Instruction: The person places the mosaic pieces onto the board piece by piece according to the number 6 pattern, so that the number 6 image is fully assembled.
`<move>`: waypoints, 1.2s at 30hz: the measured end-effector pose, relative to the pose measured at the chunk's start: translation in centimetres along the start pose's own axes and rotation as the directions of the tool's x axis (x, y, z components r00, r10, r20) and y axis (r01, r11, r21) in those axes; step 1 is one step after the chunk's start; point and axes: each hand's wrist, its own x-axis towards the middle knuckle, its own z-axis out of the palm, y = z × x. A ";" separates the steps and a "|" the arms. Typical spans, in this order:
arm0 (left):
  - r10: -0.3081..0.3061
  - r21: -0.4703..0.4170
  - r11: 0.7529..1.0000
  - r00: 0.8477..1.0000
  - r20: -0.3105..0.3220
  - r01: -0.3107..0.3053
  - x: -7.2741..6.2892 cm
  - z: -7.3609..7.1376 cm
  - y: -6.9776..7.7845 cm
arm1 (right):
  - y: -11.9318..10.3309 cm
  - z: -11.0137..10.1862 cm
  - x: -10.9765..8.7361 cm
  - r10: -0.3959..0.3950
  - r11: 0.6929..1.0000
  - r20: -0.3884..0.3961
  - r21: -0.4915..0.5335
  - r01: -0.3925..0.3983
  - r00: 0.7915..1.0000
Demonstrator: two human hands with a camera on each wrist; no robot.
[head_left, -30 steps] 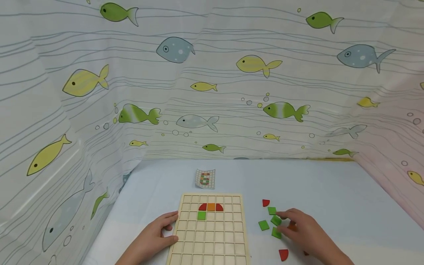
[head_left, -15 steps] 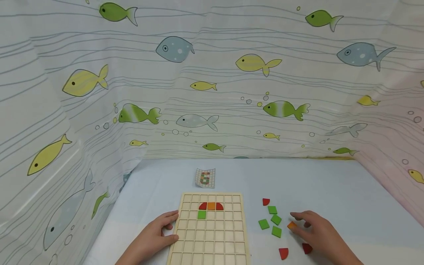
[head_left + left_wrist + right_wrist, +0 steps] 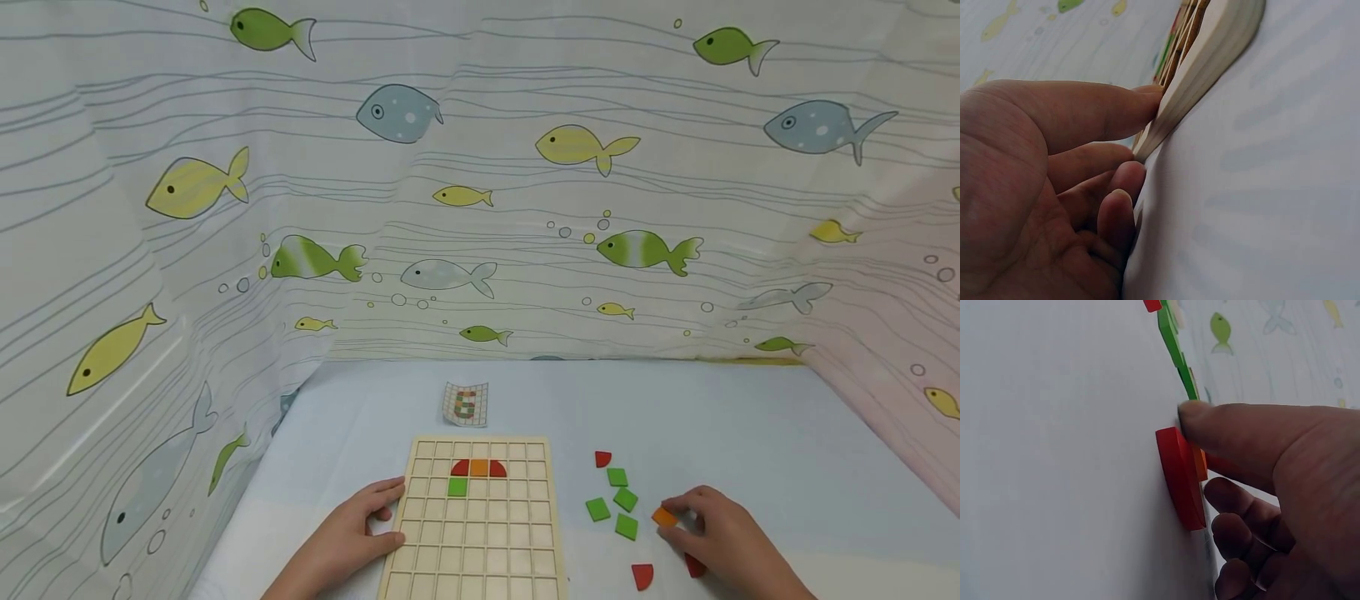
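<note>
The left hand (image 3: 356, 529) rests at the left edge of a pale wooden grid board (image 3: 442, 554), its fingertips and thumb touching that side. On the board sit two red quarter-round tiles with an orange square tile (image 3: 478, 468) between them, and a green square tile (image 3: 457, 487) just below. The right hand (image 3: 720, 533) pinches another orange square tile (image 3: 663, 517) between thumb and index finger, down at the table. In the right wrist view, a red quarter-round tile (image 3: 1179, 481) lies right by the thumb, the orange tile (image 3: 1200, 464) partly hidden behind.
Several green square tiles (image 3: 626, 527) lie right of the board. One red quarter-round tile (image 3: 603, 459) lies above them and another (image 3: 642, 576) below. A small pattern card (image 3: 465, 405) sits behind the board. A fish-printed curtain (image 3: 525, 200) surrounds the table.
The right hand has drawn back from the green tiles, and its thumb and index finger have closed on the orange tile. The left hand has stayed at the board.
</note>
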 end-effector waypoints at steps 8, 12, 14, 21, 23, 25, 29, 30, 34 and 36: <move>-0.002 0.017 1.000 1.000 -0.002 0.002 0.1 -0.1 0.1 | 0.0 -0.1 -0.2 0.022 0.999 -0.004 0.041 -0.022 1.000; -0.003 0.013 1.000 1.000 -0.005 0.003 0.1 -0.1 0.2 | 0.1 -0.1 -0.2 0.022 0.998 -0.003 0.053 -0.022 1.000; -0.003 0.009 1.000 1.000 -0.005 0.003 0.1 -0.1 0.2 | 0.1 -0.2 -0.1 0.018 0.999 -0.005 0.048 -0.018 1.000; -0.009 0.003 1.000 1.000 -0.002 0.009 0.1 -0.1 0.1 | -0.2 -0.2 0.0 0.035 0.998 -0.006 0.045 -0.035 0.999; -0.006 0.008 1.000 1.000 -0.004 0.006 0.1 -0.1 0.2 | -0.4 -0.2 0.0 0.045 0.998 -0.009 0.049 -0.044 0.999; -0.004 0.009 1.000 1.000 -0.006 0.004 0.1 -0.1 0.2 | -0.6 -0.3 0.0 0.046 0.998 -0.017 0.049 -0.045 0.999; 0.000 0.001 1.000 1.000 -0.006 0.000 0.0 -0.1 0.3 | -1.3 -0.4 -0.2 0.003 0.999 -0.056 0.036 -0.001 0.998; 0.002 0.000 1.000 1.000 -0.005 -0.002 0.0 -0.1 0.3 | -1.5 -0.5 -0.3 -0.012 0.999 -0.066 0.033 0.014 0.998; 0.005 -0.004 1.000 1.000 -0.003 -0.005 0.1 0.0 0.1 | -3.0 -0.6 -0.3 -0.069 0.997 -0.077 0.034 0.072 0.995; -0.004 -0.006 1.000 1.000 -0.003 0.004 0.1 0.1 0.1 | -4.0 -0.7 -0.1 -0.103 0.994 -0.070 0.038 0.105 0.992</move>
